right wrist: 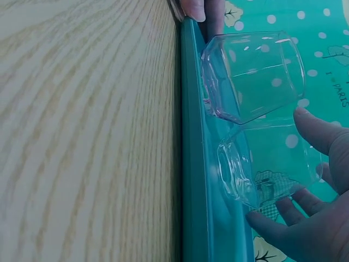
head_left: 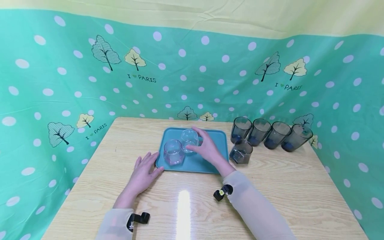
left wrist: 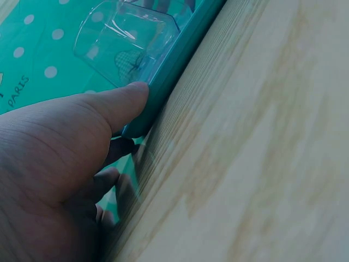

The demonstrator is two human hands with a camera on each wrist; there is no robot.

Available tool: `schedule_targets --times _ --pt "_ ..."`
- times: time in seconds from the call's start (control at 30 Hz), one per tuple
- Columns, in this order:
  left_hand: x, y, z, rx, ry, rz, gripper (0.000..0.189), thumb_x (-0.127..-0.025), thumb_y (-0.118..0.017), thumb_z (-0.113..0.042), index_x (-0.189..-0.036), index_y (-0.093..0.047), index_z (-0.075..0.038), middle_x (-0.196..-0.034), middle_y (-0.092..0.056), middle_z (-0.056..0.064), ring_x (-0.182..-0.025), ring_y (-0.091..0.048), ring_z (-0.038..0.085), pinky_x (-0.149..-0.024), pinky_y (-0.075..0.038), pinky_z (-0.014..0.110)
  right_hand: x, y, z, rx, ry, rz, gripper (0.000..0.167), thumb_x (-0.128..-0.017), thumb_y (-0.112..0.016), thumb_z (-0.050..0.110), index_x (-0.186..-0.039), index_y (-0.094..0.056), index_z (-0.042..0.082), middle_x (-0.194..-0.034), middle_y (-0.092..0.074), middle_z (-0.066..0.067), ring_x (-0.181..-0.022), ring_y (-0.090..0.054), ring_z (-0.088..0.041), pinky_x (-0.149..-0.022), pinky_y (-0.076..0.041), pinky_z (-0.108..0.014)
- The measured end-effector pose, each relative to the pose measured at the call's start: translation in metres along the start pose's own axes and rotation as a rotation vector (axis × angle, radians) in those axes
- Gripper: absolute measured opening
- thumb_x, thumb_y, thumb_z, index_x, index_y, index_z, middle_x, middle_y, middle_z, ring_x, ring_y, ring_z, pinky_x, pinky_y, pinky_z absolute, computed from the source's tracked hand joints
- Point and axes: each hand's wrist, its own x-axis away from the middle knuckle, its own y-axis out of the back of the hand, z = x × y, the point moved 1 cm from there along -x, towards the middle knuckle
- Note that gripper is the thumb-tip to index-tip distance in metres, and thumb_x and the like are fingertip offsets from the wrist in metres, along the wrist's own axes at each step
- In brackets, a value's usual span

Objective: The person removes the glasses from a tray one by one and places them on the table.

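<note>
A blue-green rectangular tray (head_left: 195, 163) lies on the wooden table. Two short faceted glasses stand at its left part: a pink-tinted glass (head_left: 174, 156) nearer the front, and a clear glass (head_left: 188, 138) just behind and to its right. My right hand (head_left: 207, 146) reaches over the tray and holds the clear glass between thumb and fingers; the right wrist view shows the thumb (right wrist: 313, 125) near its rim. My left hand (head_left: 144, 173) is at the tray's front left corner, its thumb (left wrist: 133, 98) touching the rim and its other fingers extended along the left side.
Right of the tray stands a short smoky grey glass (head_left: 241, 153). Behind it, several tall smoky grey glasses (head_left: 261, 131) form a row toward the table's back right corner. A green dotted curtain (head_left: 168, 83) hangs around the back and sides of the table (head_left: 162, 203).
</note>
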Motion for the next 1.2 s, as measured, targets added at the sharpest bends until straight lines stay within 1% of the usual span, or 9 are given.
schedule_targets --times 0.2,0.6,0.83,1.07,1.13,1.2 --pt "0.0001 -0.0006 0.0006 -0.003 0.000 -0.005 0.073 -0.109 -0.074 -0.035 -0.166 -0.045 0.001 -0.166 -0.050 0.023 -0.163 -0.027 0.048 -0.133 -0.001 0.067 -0.0010 -0.0015 -0.0012 0.003 -0.002 -0.002 0.088 -0.093 -0.093 0.021 -0.168 -0.047 0.028 -0.169 -0.045 -0.008 -0.151 -0.048 -0.035 -0.118 -0.050 -0.056" --pt "0.0003 -0.0005 0.0002 -0.001 0.002 -0.005 0.074 -0.108 -0.074 -0.034 -0.166 -0.044 0.001 -0.166 -0.050 0.023 -0.163 -0.027 0.048 -0.133 -0.001 0.067 -0.0022 -0.0027 -0.0042 -0.022 0.007 -0.001 0.089 -0.093 -0.093 0.019 -0.168 -0.047 0.027 -0.169 -0.047 -0.008 -0.153 -0.046 -0.034 -0.120 -0.048 -0.056" --pt "0.0001 -0.0002 0.0004 -0.004 0.006 -0.002 0.074 -0.108 -0.075 -0.034 -0.166 -0.044 0.000 -0.166 -0.050 0.023 -0.163 -0.027 0.048 -0.133 -0.001 0.067 -0.0025 -0.0025 -0.0049 -0.044 0.001 0.005 0.090 -0.093 -0.093 0.018 -0.169 -0.046 0.022 -0.169 -0.047 -0.009 -0.154 -0.045 -0.035 -0.119 -0.048 -0.057" --pt "-0.0002 -0.0006 0.0011 -0.006 0.006 -0.003 0.075 -0.108 -0.074 -0.036 -0.166 -0.044 0.000 -0.167 -0.050 0.023 -0.163 -0.027 0.048 -0.134 -0.001 0.067 -0.0038 -0.0041 -0.0058 -0.039 -0.001 -0.001 0.089 -0.094 -0.093 0.018 -0.169 -0.046 0.024 -0.169 -0.047 -0.010 -0.155 -0.044 -0.035 -0.120 -0.047 -0.058" --pt "-0.0001 -0.0007 0.0011 -0.005 0.004 -0.004 0.074 -0.108 -0.074 -0.036 -0.166 -0.044 0.000 -0.166 -0.050 0.023 -0.163 -0.027 0.048 -0.133 -0.001 0.067 -0.0041 -0.0043 -0.0060 -0.037 -0.001 -0.002 0.089 -0.094 -0.093 0.018 -0.169 -0.045 0.024 -0.169 -0.047 -0.010 -0.154 -0.045 -0.035 -0.119 -0.048 -0.058" --pt "0.0000 -0.0006 0.0008 -0.004 0.001 -0.007 0.074 -0.108 -0.074 -0.035 -0.166 -0.045 0.001 -0.166 -0.051 0.023 -0.163 -0.027 0.048 -0.133 -0.001 0.067 -0.0044 -0.0046 -0.0065 -0.030 -0.003 -0.004 0.089 -0.093 -0.093 0.019 -0.169 -0.046 0.025 -0.168 -0.048 -0.010 -0.151 -0.048 -0.035 -0.116 -0.051 -0.057"
